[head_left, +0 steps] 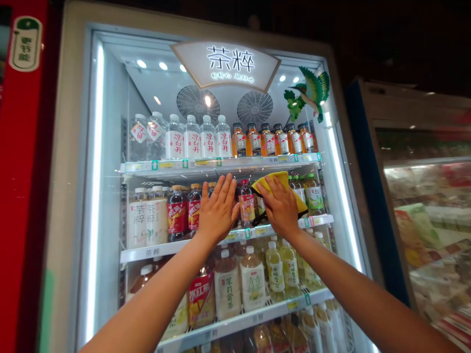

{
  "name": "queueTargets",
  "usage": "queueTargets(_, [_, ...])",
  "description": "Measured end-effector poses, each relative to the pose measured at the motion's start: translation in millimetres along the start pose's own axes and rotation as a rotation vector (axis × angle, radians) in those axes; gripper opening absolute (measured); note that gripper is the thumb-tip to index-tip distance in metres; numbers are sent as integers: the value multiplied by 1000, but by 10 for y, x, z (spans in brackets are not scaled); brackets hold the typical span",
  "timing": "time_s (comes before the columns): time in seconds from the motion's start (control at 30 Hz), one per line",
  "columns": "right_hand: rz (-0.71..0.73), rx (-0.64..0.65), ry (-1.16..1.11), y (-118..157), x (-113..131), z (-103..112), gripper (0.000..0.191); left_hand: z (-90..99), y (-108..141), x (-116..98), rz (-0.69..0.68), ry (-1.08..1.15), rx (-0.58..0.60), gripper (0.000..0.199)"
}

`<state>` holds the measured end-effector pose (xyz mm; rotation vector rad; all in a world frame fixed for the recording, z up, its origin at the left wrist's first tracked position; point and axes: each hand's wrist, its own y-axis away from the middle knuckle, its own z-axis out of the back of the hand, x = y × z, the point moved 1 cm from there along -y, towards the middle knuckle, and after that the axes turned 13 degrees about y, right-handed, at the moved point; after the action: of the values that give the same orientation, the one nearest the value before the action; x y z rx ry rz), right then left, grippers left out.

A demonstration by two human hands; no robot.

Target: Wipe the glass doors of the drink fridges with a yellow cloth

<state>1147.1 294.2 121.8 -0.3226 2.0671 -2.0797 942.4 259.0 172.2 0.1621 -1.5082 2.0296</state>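
Observation:
My left hand lies flat on the glass door of a lit drinks fridge, fingers stretched out and nothing held. To its right, my right hand presses a yellow cloth with a dark edge against the same pane. Part of the cloth is covered by that hand. Both arms reach up and forward from the bottom of the view. Behind the glass, a red-capped bottle shows between the hands.
Several bottles stand on the upper shelf and lower shelves inside. A lit sign and a bird sticker sit near the top. A red cabinet is at left; another glass-fronted fridge stands right.

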Motion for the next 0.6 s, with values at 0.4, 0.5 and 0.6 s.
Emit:
queueTargets(0.4, [-26,-43,7,-442,424,-110,54,83,127,243,-3,-3,-65,66])
queueTargets(0.5, [118,7,11,-237,195,-32,52,126,152,270,4,13,-66,69])
queueTargets(0.6, [-32,-70,19,-349,-43,-40,51,178,178,330,25,24,-77,75])
